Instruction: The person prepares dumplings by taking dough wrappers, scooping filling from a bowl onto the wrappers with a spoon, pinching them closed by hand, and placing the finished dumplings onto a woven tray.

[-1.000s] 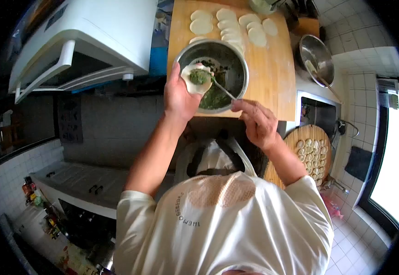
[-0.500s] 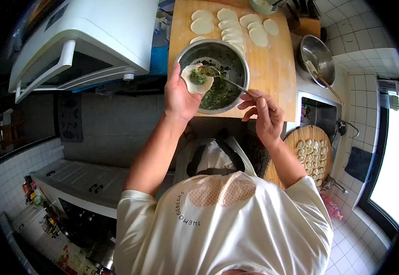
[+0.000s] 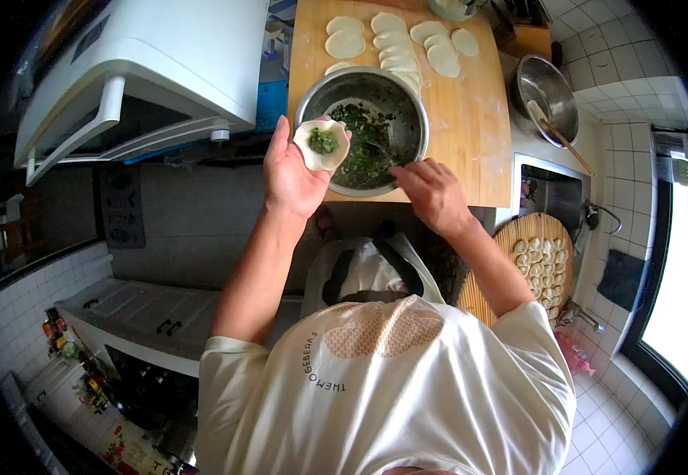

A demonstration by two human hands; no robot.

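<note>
Two bare hands are being held at the near side of a metal bowl [image 3: 409, 119]. On the left hand [image 3: 296, 176], turned palm up, the thumb is being spread out to the side, while the other fingers are mostly being hidden beneath a round dough wrapper [image 3: 329, 161]. The wrapper is being cradled above the bowl's left rim, its edge being curled upward around a small mound of green filling [image 3: 322, 141]. By the right hand [image 3: 435, 195], a spoon [image 3: 382, 153] is being pinched near the end of its handle between thumb and forefinger, the other fingers being curled in; its far end is being lost against the chopped green mixture [image 3: 357, 169] inside the bowl.

The bowl is being supported by a wooden counter [image 3: 470, 131], on which flat dough rounds [image 3: 392, 39] are being kept beyond it, many of them overlapping. To the right, a second metal bowl [image 3: 559, 99] is being crossed at its rim by a wooden-handled tool [image 3: 572, 149]. Nearer, rows of folded dumplings [image 3: 542, 269] are being carried on a round tray [image 3: 480, 296], which is being partly covered by the right forearm.
</note>
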